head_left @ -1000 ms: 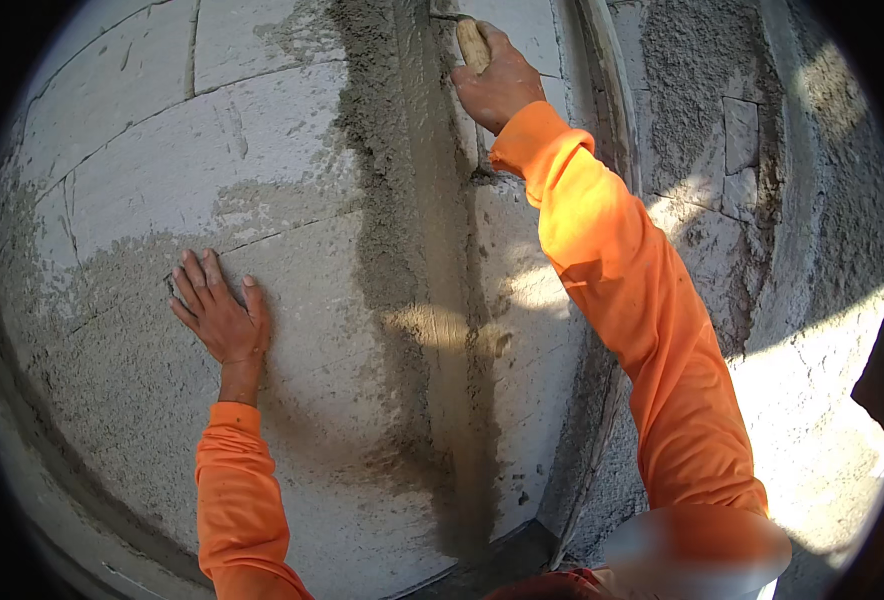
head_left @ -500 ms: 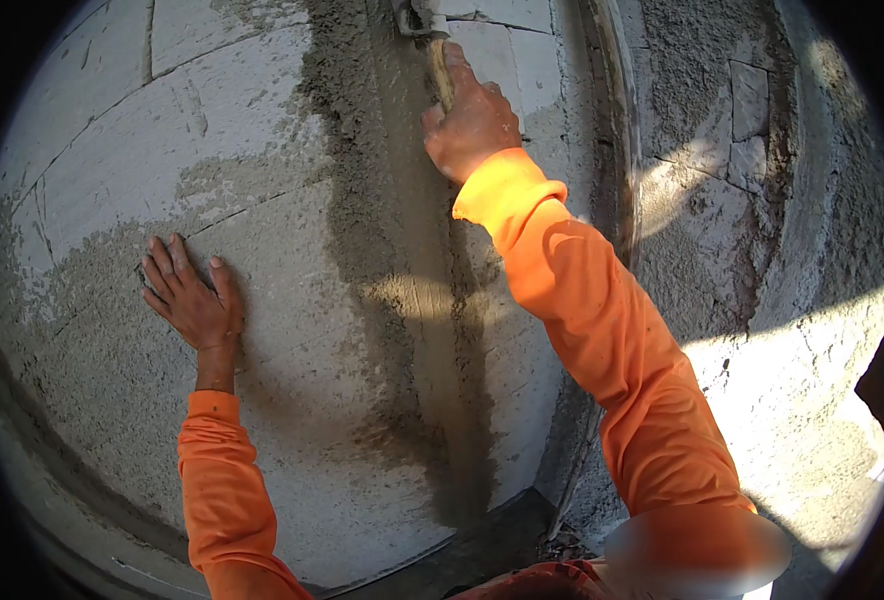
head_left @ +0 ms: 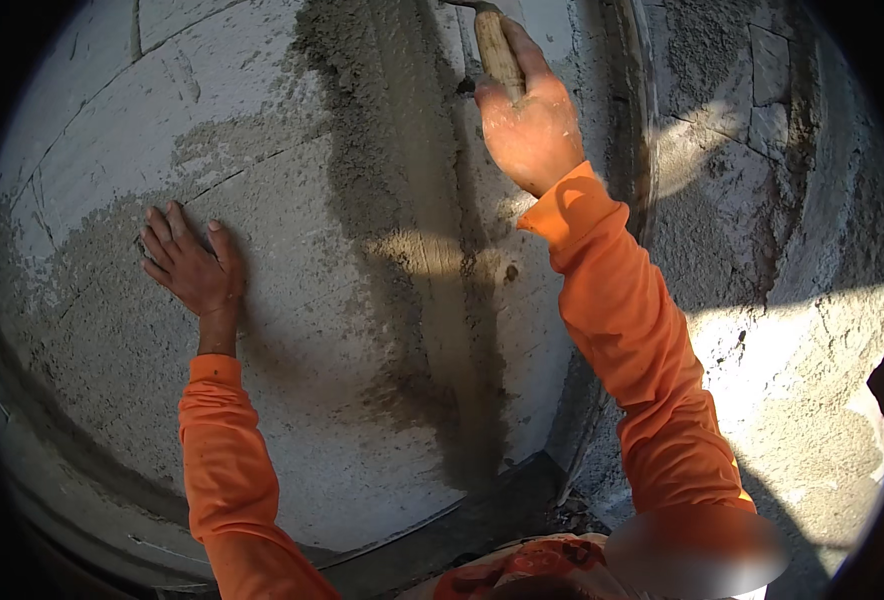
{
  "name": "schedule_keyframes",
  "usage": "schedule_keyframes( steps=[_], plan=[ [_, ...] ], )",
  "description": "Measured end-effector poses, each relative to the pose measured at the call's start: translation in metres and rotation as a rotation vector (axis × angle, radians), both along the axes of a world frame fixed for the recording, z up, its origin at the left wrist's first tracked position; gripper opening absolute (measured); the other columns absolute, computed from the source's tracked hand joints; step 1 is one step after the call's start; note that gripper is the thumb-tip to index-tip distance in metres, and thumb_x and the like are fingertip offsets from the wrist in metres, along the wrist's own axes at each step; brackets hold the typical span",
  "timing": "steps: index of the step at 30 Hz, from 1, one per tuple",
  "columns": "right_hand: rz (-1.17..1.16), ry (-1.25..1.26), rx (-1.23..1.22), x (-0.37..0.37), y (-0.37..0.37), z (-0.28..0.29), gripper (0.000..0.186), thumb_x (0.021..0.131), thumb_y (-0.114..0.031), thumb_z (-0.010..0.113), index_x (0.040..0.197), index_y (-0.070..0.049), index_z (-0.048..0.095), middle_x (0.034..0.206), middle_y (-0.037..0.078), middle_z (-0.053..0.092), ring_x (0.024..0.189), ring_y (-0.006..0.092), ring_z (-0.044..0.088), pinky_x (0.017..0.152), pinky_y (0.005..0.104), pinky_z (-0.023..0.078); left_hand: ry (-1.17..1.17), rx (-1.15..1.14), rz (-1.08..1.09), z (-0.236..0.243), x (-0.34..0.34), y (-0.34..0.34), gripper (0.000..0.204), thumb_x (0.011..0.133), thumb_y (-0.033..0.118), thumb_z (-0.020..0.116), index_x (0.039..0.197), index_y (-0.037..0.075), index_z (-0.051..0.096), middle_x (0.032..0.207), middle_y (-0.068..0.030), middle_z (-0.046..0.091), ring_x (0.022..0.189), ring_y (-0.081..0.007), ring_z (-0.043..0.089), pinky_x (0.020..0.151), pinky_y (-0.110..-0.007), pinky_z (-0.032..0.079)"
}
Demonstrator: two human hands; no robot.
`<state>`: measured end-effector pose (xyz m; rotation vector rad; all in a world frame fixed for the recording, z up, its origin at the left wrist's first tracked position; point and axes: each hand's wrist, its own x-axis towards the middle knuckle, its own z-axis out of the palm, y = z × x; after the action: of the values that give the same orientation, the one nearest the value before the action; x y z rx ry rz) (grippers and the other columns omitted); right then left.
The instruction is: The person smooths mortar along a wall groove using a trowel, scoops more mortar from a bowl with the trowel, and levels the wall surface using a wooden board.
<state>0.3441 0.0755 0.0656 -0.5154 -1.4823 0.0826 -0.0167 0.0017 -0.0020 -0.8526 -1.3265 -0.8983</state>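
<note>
My right hand (head_left: 537,130) is wrapped round the wooden handle of a trowel (head_left: 498,52), high on the wall to the right of a vertical band of wet mortar (head_left: 417,150). Only the handle and a bit of the metal shank show; the blade is cut off by the upper edge of the view. On the left, my left hand (head_left: 198,268) rests flat against the pale block wall (head_left: 292,235), its fingers spread and nothing in them. The mortar band runs down the wall between my hands, smooth along its middle and rough at its sides.
To the right, a vertical edge (head_left: 642,120) separates this wall from another rough, partly plastered surface (head_left: 702,230). Sunlight falls on the lower right ground (head_left: 792,400). A dark strip (head_left: 482,515) lies along the wall's foot.
My right hand has moved right and a little downward with the trowel, away from the mortar band. My left hand keeps its place on the wall. The view has shifted slightly.
</note>
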Motion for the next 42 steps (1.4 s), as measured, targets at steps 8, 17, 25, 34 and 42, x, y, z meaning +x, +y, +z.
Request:
schedule_keyframes(
  steps=[8,17,25,34,42],
  plan=[
    [-0.078,-0.064,0.05,-0.029,-0.001,-0.009,0.058,0.08,-0.016,0.052,0.136,-0.006,0.04,0.114,0.026,0.058,0.105,0.0435,0.056,0.092,0.0438,0.045,-0.005,0.001,0.015,-0.001,-0.005,0.001,0.06,0.093,0.041,0.04,0.143,0.009,0.03,0.151,-0.014,0.022,0.141,-0.0341,0.013,0.11,-0.055,0.003],
    [-0.098,-0.134,-0.09,-0.035,-0.002,-0.027,0.061,0.081,-0.015,0.052,0.139,-0.009,0.035,0.109,0.03,0.057,0.1,0.0453,0.055,0.091,0.048,0.043,-0.001,-0.018,0.008,-0.001,-0.002,-0.001,0.062,0.093,0.043,0.038,0.144,0.009,0.027,0.152,-0.0138,0.019,0.141,-0.0351,0.011,0.111,-0.054,0.004],
    [-0.102,-0.253,-0.252,-0.019,-0.002,-0.153,0.069,0.081,-0.007,0.051,0.145,-0.014,0.025,0.125,0.021,0.053,0.1,0.0462,0.055,0.098,0.0449,0.042,-0.007,-0.041,-0.013,0.003,-0.003,-0.004,0.063,0.094,0.046,0.036,0.144,0.009,0.027,0.152,-0.0147,0.019,0.141,-0.0352,0.011,0.111,-0.053,0.003],
    [0.027,-0.005,-0.089,-0.009,-0.011,-0.186,0.07,0.08,-0.006,0.054,0.144,-0.01,0.025,0.113,0.026,0.053,0.096,0.0417,0.055,0.085,0.0458,0.047,-0.036,-0.047,0.007,0.0,-0.004,-0.001,0.064,0.093,0.046,0.037,0.143,0.008,0.028,0.151,-0.0151,0.02,0.141,-0.0349,0.01,0.111,-0.053,0.003],
    [0.152,-0.017,-0.074,-0.032,-0.006,-0.126,0.055,0.088,-0.007,0.053,0.138,-0.001,0.032,0.134,0.022,0.045,0.122,0.0366,0.048,0.101,0.0398,0.041,-0.041,-0.043,0.018,0.0,-0.006,0.003,0.063,0.092,0.046,0.038,0.143,0.01,0.03,0.151,-0.0146,0.021,0.14,-0.0353,0.012,0.111,-0.054,0.005]
  ],
)
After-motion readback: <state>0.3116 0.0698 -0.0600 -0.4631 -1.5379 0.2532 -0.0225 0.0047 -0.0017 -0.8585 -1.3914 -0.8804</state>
